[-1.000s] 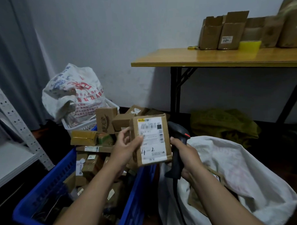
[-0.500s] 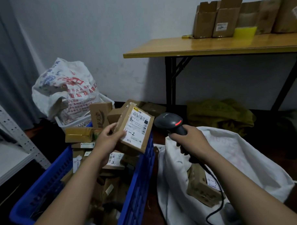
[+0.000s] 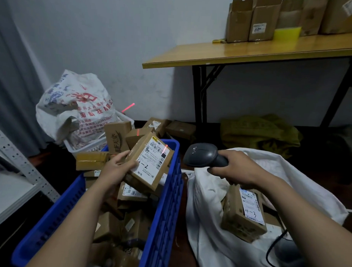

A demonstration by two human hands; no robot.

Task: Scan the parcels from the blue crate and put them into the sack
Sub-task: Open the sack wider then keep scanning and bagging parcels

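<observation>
Leftmost, a grey metal shelf (image 3: pixel 12 179) edges the view. Behind the crate a printed white bag (image 3: pixel 78 110) slumps over a white basket (image 3: pixel 84 148); neither seems part of the job. Next comes the blue crate (image 3: pixel 167 193), heaped with brown parcels (image 3: pixel 131 191), several with their labels showing. Above its far right corner the left hand (image 3: pixel 118 169) grips one parcel (image 3: pixel 150 162) by its near left edge, with the thumb on the labelled face and the fingers hidden behind. The hand tilts that face up and toward the right, presumably so the barcode meets the beam. A red line of light (image 3: pixel 166 146) falls across the top of the label, so the scan looks to be under way. Just to the right, apart from the parcel, the scanner (image 3: pixel 202 155) points left at it, its handle wrapped by the right hand (image 3: pixel 237 169). Under that hand the white sack (image 3: pixel 205 244) lies open-mouthed beside the crate, near enough for a short drop, and one labelled box (image 3: pixel 244 213) already sits inside. Farther right and behind, a green bundle (image 3: pixel 259 134) lies on the floor beneath a wooden table (image 3: pixel 253 54) that carries cardboard boxes (image 3: pixel 255 18).
</observation>
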